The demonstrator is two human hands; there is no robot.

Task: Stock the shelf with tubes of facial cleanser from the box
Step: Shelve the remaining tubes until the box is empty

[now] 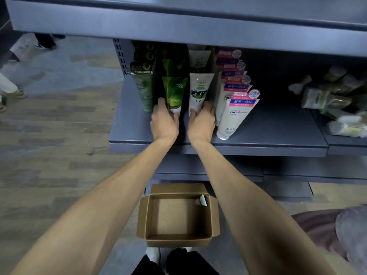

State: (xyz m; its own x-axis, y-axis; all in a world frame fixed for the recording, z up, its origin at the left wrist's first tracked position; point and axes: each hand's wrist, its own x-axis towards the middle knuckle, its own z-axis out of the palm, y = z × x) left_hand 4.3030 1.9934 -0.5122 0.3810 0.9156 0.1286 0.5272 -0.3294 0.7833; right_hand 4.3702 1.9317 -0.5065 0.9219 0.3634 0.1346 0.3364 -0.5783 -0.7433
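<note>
Grey metal shelf point(258, 133) fills the centre and right of the frame, with wood-look flooring point(49, 135) at left and other people's feet at the far left edge. Rows of tubes stand cap-down on the shelf. Left hand point(163, 121) grips the lower end of the front green tube point(174, 92), thumb on its face and fingers curled round its left side. Right hand point(201, 124) holds the base of the front cream tube point(199, 90), thumb on its face and fingers wrapped behind its right edge. Just right stands a white Facial tube point(234, 118). At bottom centre, the open cardboard box point(148, 219) sits on the floor with 1 tube tip point(203, 200) visible in its upper right corner.
</note>
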